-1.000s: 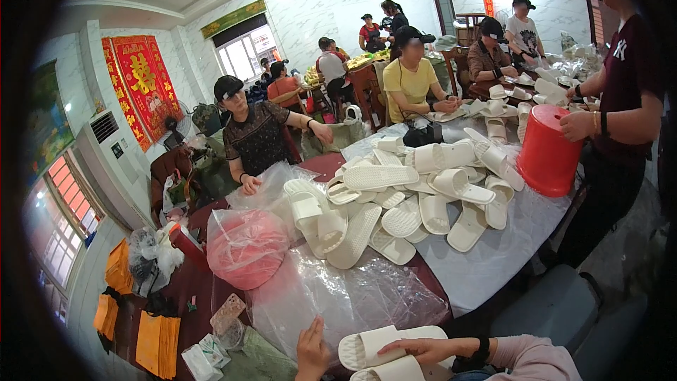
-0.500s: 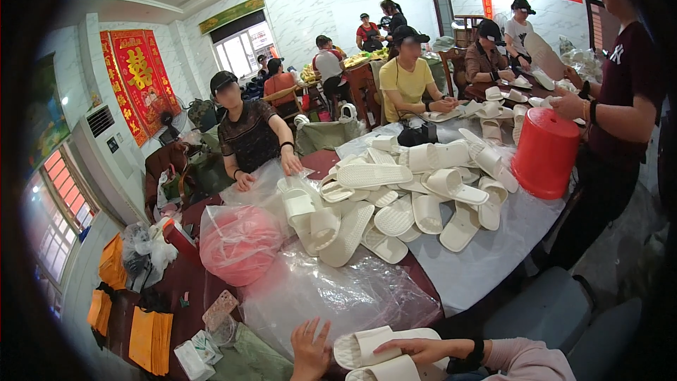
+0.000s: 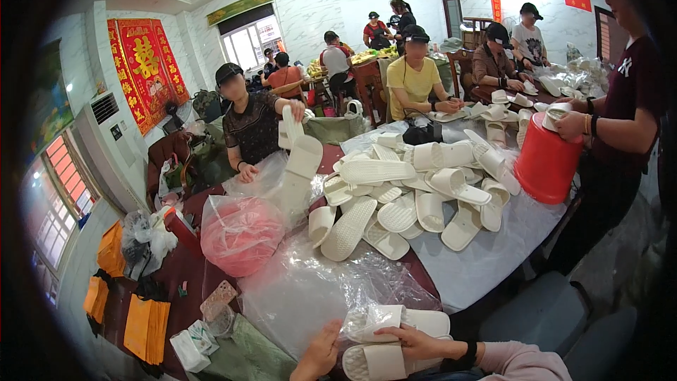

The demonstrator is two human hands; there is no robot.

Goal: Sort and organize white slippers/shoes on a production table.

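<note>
My right hand [image 3: 416, 342] lies across a pair of white slippers [image 3: 384, 361] stacked side by side at the table's near edge, fingers curled over the upper one. Crinkled clear plastic [image 3: 310, 289] covers the slippers' left end and spreads over the table in front of them. My left hand [image 3: 319, 354] rests on that plastic just left of the slippers, fingers apart and pointing away from me. A dark band sits on my right wrist and the sleeve is pink.
A big heap of white slippers [image 3: 416, 190] fills the table's middle. A pink bundle in a plastic bag [image 3: 241, 234] sits left. A person at right holds a red bucket [image 3: 546, 164]. Another person across lifts a slipper [image 3: 290, 125]. Orange bags [image 3: 147, 326] lie at left.
My hands stay on the slippers. The person across has raised a slipper upright, and the person at right has tipped the red bucket lower against the table.
</note>
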